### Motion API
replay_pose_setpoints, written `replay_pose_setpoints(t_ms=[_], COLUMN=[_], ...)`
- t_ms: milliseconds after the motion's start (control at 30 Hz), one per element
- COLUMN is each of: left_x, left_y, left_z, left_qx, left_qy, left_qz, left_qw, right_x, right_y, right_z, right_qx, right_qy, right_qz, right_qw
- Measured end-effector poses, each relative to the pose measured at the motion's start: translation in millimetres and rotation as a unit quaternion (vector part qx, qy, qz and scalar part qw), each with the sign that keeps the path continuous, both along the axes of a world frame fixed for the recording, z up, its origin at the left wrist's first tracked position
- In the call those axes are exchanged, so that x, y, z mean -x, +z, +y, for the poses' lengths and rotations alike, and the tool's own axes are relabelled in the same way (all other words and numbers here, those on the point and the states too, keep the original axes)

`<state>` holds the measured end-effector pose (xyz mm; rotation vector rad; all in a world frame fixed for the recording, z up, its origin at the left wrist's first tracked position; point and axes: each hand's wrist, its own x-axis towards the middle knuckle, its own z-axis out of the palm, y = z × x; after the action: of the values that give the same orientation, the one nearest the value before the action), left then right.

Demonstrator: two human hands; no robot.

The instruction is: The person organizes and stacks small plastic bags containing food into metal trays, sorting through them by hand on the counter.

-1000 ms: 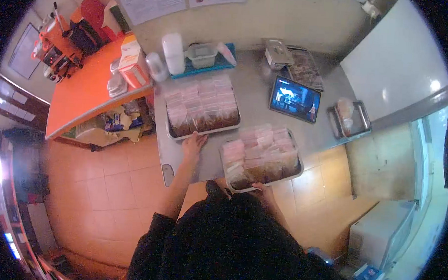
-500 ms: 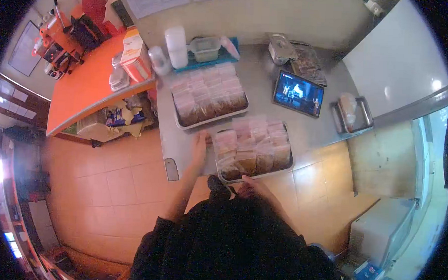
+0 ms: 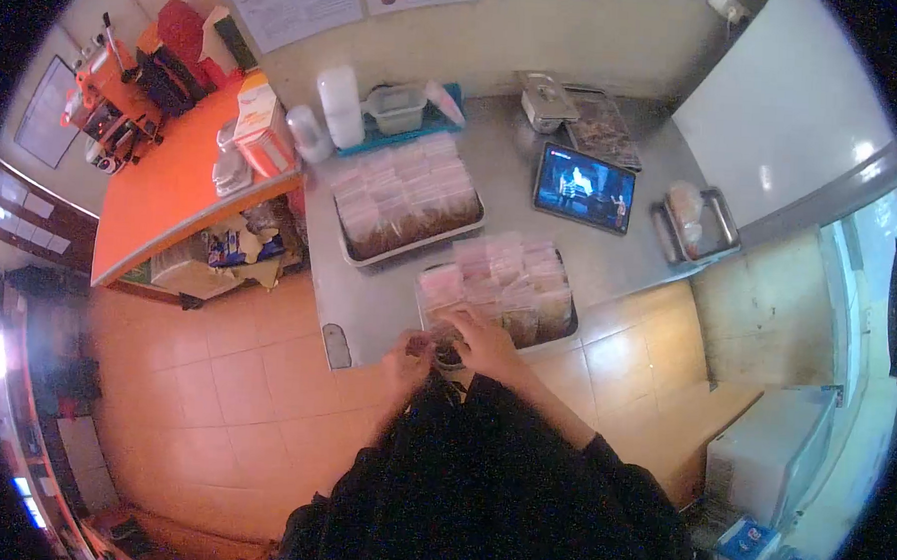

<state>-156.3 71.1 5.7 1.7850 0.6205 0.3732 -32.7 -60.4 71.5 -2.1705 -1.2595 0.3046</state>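
Observation:
Two metal trays hold rows of small clear bags with pinkish tops and brown contents. The far tray (image 3: 352, 260) sits left of centre on the steel table; the near tray (image 3: 572, 333) lies at the table's front edge. At the near tray's left front corner, my left hand (image 3: 408, 361) has its fingers closed around something small and dark that I cannot make out. My right hand (image 3: 481, 343) reaches over the bags (image 3: 509, 273) at that same corner, fingers bent down beside my left hand. What its fingertips touch is hidden.
A tablet (image 3: 585, 189) shows a video on the steel table (image 3: 367, 321). Behind are a lidded metal container (image 3: 548, 102), a tray of dark contents (image 3: 603, 129) and a blue tray (image 3: 400, 136) with plastic tubs. A small tray (image 3: 723, 227) stands right. An orange counter (image 3: 172, 183) adjoins left.
The near tray has shifted left, nearer the far tray. My left hand left the far tray's edge and moved down to the near tray's corner; my right hand rose from its rim over the bags.

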Motion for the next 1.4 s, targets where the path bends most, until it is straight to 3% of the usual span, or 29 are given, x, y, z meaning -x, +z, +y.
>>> replay_pose_setpoints(t_ms=[67, 167, 300, 367, 400, 433, 467, 567, 633, 667, 800, 867, 900, 967, 1000, 1067, 1200, 1267, 1400], left_x=[0, 0, 3, 5, 5, 5, 5, -6, -22, -32, -78, -100, -111, -128, -131, -136, -139, -134, -133], left_y=[8, 17, 35, 29, 34, 41, 46, 45, 47, 48, 30, 22, 6, -27, -17, 12, -11, -14, -27], left_z=[-2, -5, -5, 0, -1, -5, -8, -3, 2, 7, 43, 59, 68, 86, 86, 81, 87, 90, 97], left_qx=[-0.006, 0.019, -0.017, -0.063, -0.064, 0.069, 0.202, 0.202, 0.244, 0.287, 0.269, 0.326, 0.324, 0.31, 0.309, 0.105, 0.189, 0.21, 0.118], left_qy=[0.026, 0.01, -0.018, -0.074, -0.067, -0.06, -0.048, -0.049, -0.008, 0.02, 0.097, 0.173, 0.173, 0.226, 0.227, 0.248, 0.273, 0.243, 0.235], left_qz=[0.043, -0.003, -0.009, -0.142, -0.14, -0.117, -0.094, -0.048, -0.056, -0.064, -0.072, -0.151, -0.152, -0.137, -0.137, -0.067, -0.115, -0.145, -0.12], left_qw=[0.999, 1.0, 1.0, 0.985, 0.986, 0.989, 0.974, 0.977, 0.968, 0.956, 0.955, 0.917, 0.918, 0.913, 0.913, 0.961, 0.936, 0.936, 0.957], right_x=[-1, -7, -25, -33, -36, -38, -41, -53, -69, -81, -122, -139, -144, -150, -154, -159, -166, -170, -173], right_y=[-6, 2, -4, -8, 4, 14, 21, 30, 28, 26, 25, -10, -15, -19, -21, -25, -21, -25, -33], right_z=[4, 4, -4, -6, -6, -5, -2, 19, 44, 58, 119, 149, 159, 176, 182, 189, 195, 198, 202], right_qx=[0.014, 0.039, -0.027, -0.06, -0.006, 0.052, 0.055, -0.015, -0.117, -0.091, -0.071, -0.111, -0.113, -0.044, -0.045, -0.057, -0.04, -0.096, -0.118], right_qy=[-0.014, -0.018, 0.097, 0.164, 0.185, 0.203, 0.214, 0.21, 0.136, 0.122, 0.067, 0.064, 0.065, 0.014, 0.015, 0.036, 0.05, 0.105, 0.101], right_qz=[-0.01, -0.02, -0.023, -0.023, 0.117, 0.253, 0.254, 0.284, 0.282, 0.286, 0.35, 0.169, 0.169, 0.033, 0.033, -0.113, -0.134, -0.158, -0.164], right_qw=[1.0, 0.999, 0.995, 0.984, 0.976, 0.945, 0.942, 0.935, 0.943, 0.946, 0.932, 0.977, 0.977, 0.998, 0.998, 0.991, 0.989, 0.977, 0.974])
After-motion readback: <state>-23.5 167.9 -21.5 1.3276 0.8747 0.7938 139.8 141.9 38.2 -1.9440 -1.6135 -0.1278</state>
